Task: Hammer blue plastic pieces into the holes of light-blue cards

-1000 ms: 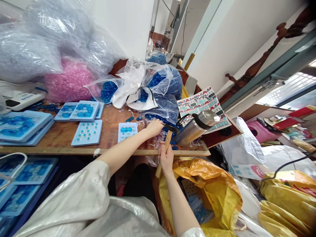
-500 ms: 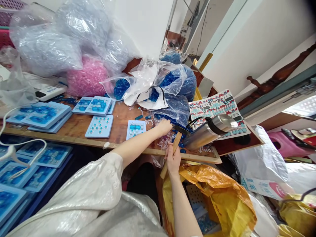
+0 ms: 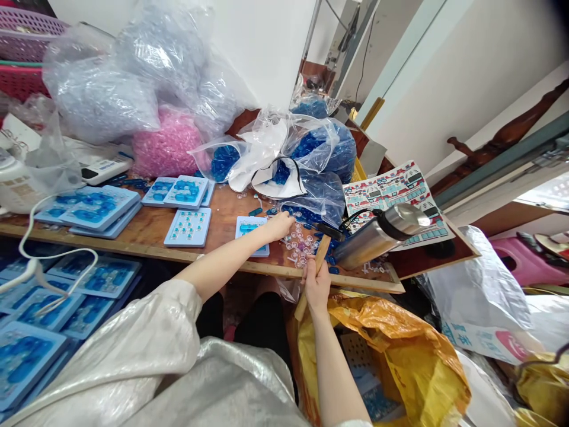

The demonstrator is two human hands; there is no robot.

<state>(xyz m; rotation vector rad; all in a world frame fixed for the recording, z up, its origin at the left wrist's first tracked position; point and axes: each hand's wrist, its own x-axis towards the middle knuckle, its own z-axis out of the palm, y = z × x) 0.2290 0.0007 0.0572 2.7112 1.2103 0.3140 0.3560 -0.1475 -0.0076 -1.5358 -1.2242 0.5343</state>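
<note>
While gripped in the right hand (image 3: 316,287), a hammer (image 3: 322,252) slanting head-forward, left hand (image 3: 280,226) loosely curled

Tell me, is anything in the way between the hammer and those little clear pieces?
Nothing visible is. The hammer, held in the right hand, has its dark head just beside the clear plastic pieces on the wooden table. The left hand is at the pile's other side.
</note>
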